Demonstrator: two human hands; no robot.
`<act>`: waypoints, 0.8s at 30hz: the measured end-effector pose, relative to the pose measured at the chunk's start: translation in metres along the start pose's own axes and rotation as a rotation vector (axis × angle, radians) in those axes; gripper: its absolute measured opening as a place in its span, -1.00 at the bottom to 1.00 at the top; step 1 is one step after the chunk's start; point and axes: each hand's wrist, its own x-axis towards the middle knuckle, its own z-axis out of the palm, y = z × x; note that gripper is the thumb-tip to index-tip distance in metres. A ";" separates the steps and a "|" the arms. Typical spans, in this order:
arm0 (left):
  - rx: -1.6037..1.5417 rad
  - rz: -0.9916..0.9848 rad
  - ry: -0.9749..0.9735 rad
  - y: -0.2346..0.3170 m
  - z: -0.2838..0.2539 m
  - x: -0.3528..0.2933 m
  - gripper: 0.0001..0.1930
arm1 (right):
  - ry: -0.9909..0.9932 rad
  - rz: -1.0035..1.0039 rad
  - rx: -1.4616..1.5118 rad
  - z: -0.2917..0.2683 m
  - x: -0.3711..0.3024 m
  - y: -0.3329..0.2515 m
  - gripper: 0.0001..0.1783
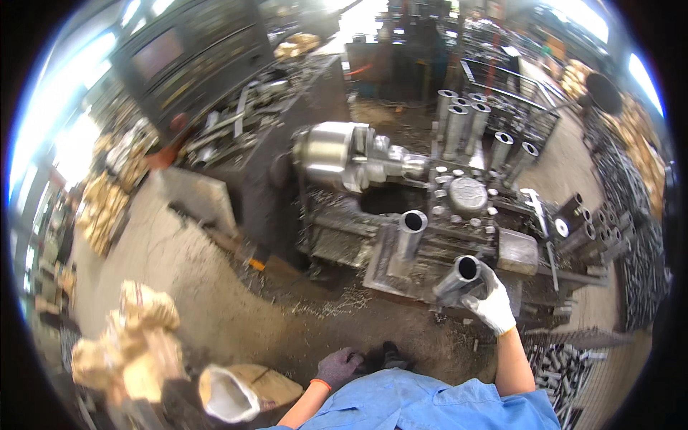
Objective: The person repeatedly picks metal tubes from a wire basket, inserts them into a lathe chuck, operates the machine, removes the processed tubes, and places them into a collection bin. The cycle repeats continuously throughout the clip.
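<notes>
My right hand (pixel 493 304), in a white glove, curves its fingers and thumb round the right side of a metal tube (pixel 450 281). That tube leans a little, with its dark open end facing up. Just left of it a second metal tube (pixel 409 244) stands upright on a flat metal plate (pixel 387 276) of the lathe. My left hand (pixel 339 367), in a grey glove with an orange cuff, hangs low beside my blue shirt. Its fingers are loosely bent and slightly apart, and nothing shows in them.
Beyond the tubes are the lathe's shiny chuck (pixel 331 154) and round-topped tool post (pixel 467 193). Several tubes (pixel 456 129) stand behind it; others (pixel 577 233) are grouped at right beside a caliper (pixel 536 208). Metal chips (pixel 337 304) litter the floor. An open sack (pixel 228 395) lies lower left.
</notes>
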 end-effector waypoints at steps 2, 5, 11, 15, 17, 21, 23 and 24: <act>-0.041 -0.102 0.095 -0.020 0.011 -0.033 -0.50 | -0.004 -0.082 -0.262 0.023 0.016 -0.008 -0.30; 0.003 -0.209 0.226 -0.053 0.016 -0.077 -0.49 | 0.009 -0.149 -0.370 0.072 0.026 -0.016 -0.63; -0.225 -0.438 0.665 -0.133 0.071 -0.213 -0.45 | -0.689 -0.437 -0.138 0.253 -0.055 -0.036 -0.82; -0.491 -0.714 0.813 -0.180 0.151 -0.332 -0.45 | -1.167 -0.789 -0.303 0.386 -0.181 -0.078 -0.56; -0.654 -0.900 0.897 -0.194 0.200 -0.389 -0.45 | -1.494 -0.692 -0.423 0.428 -0.248 -0.105 -0.33; -1.041 -1.342 1.411 -0.185 0.319 -0.469 -0.49 | -1.951 -1.051 -0.402 0.479 -0.382 -0.149 -0.30; -1.071 -1.581 1.729 -0.165 0.376 -0.488 -0.48 | -2.097 -1.232 -0.198 0.495 -0.440 -0.166 -0.35; -1.020 -1.772 1.820 -0.149 0.405 -0.497 -0.48 | -2.261 -1.034 -0.096 0.504 -0.471 -0.174 -0.36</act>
